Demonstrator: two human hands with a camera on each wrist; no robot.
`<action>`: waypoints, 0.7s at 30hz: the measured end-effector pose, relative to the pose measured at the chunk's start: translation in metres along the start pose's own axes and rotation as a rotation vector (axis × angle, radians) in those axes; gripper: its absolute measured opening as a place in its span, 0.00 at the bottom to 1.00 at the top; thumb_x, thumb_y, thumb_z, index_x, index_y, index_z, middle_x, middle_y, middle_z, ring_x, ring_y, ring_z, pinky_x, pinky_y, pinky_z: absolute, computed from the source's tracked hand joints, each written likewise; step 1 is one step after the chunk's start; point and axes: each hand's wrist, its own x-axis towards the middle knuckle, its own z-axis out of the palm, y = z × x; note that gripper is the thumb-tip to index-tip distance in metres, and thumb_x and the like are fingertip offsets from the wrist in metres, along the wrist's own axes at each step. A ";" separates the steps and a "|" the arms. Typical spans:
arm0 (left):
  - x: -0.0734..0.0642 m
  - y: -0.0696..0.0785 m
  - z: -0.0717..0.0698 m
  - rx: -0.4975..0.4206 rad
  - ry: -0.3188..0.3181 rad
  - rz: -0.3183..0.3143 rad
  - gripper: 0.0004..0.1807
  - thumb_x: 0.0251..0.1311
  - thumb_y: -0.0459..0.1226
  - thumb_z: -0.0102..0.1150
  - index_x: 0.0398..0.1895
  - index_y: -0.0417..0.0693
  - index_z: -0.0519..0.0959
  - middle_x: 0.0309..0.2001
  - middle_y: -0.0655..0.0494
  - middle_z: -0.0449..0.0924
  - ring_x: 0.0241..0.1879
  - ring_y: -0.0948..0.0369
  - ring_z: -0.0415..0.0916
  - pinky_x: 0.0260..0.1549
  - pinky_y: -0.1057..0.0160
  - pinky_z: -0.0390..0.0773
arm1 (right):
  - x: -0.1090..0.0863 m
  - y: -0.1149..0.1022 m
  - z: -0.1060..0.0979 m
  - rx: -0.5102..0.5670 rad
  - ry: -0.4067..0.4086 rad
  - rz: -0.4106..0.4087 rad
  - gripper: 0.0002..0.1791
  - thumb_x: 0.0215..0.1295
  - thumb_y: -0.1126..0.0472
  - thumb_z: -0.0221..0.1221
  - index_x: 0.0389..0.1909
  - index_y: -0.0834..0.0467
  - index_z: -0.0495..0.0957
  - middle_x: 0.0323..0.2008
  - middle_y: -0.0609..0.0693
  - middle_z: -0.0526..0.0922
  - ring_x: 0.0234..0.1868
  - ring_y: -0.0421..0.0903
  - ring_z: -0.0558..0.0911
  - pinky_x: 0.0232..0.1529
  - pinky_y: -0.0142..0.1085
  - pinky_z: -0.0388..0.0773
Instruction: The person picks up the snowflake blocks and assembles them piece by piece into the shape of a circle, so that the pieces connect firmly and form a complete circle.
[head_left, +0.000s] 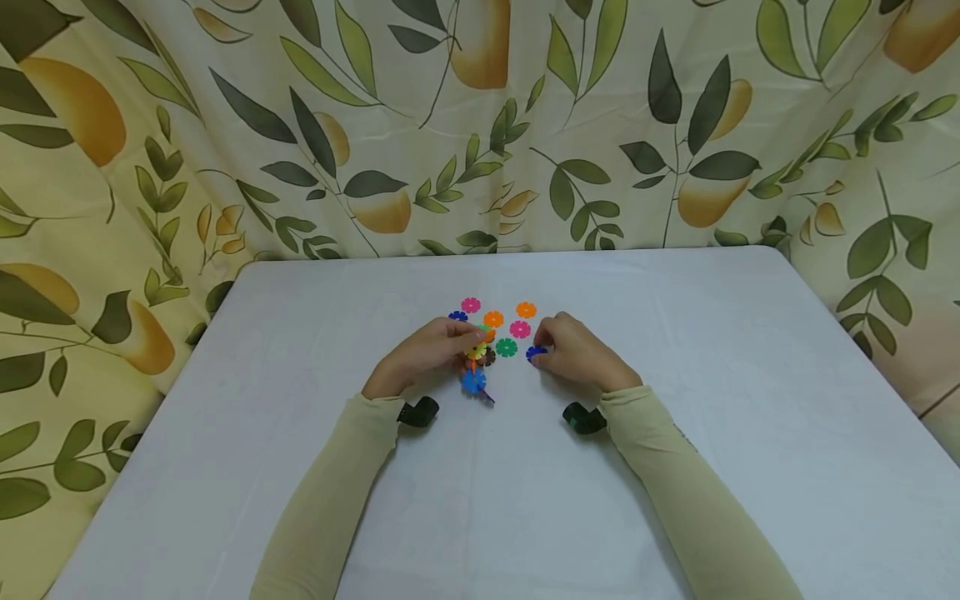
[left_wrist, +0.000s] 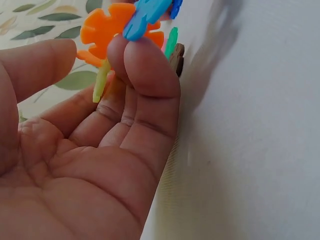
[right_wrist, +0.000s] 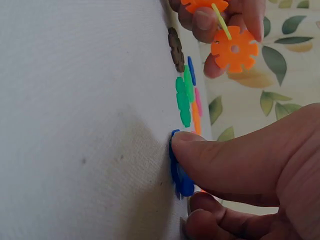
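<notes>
My left hand (head_left: pixel 427 354) holds a string of notched plastic snowflake discs slotted together. Among its pieces are a yellow disc (head_left: pixel 476 352), a light blue disc (head_left: pixel 473 382) hanging lowest towards me, and an orange disc (left_wrist: pixel 102 27). In the left wrist view, the fingers curl up against the string beside the light blue piece. My right hand (head_left: pixel 581 354) pinches a dark blue snowflake disc (right_wrist: pixel 175 165) at the tabletop, thumb on its face and fingertips at its lower edge. Part of the string is hidden behind the left fingers.
Loose discs lie on the white tabletop (head_left: pixel 675 317) between and beyond the hands: green (head_left: pixel 506 347), pink (head_left: pixel 520 329), orange (head_left: pixel 527 309), another pink (head_left: pixel 470 305), and brown (right_wrist: pixel 176 50). Black wrist devices (head_left: pixel 418 412) sit at both cuffs. A leaf-patterned curtain (head_left: pixel 585 125) hangs behind the table.
</notes>
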 end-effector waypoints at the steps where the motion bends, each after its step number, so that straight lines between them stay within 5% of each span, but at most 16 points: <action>1: 0.001 0.000 0.000 0.005 -0.007 -0.001 0.21 0.81 0.44 0.57 0.67 0.40 0.81 0.51 0.49 0.81 0.51 0.55 0.74 0.47 0.63 0.77 | 0.000 0.000 0.000 0.007 0.000 0.002 0.13 0.69 0.66 0.70 0.49 0.67 0.80 0.46 0.60 0.80 0.49 0.57 0.78 0.56 0.50 0.81; 11: 0.001 0.001 0.002 -0.045 -0.107 0.033 0.20 0.82 0.42 0.56 0.65 0.37 0.79 0.46 0.47 0.87 0.36 0.55 0.78 0.38 0.64 0.80 | -0.004 0.006 -0.005 0.125 0.088 -0.030 0.06 0.74 0.70 0.64 0.46 0.65 0.78 0.37 0.56 0.81 0.39 0.53 0.78 0.43 0.43 0.78; 21: 0.000 0.002 0.004 -0.041 -0.139 0.060 0.20 0.83 0.39 0.54 0.69 0.37 0.77 0.46 0.47 0.89 0.37 0.56 0.78 0.36 0.65 0.80 | -0.004 -0.003 -0.005 0.316 0.143 -0.037 0.06 0.75 0.68 0.64 0.48 0.64 0.81 0.30 0.54 0.80 0.23 0.49 0.77 0.26 0.34 0.77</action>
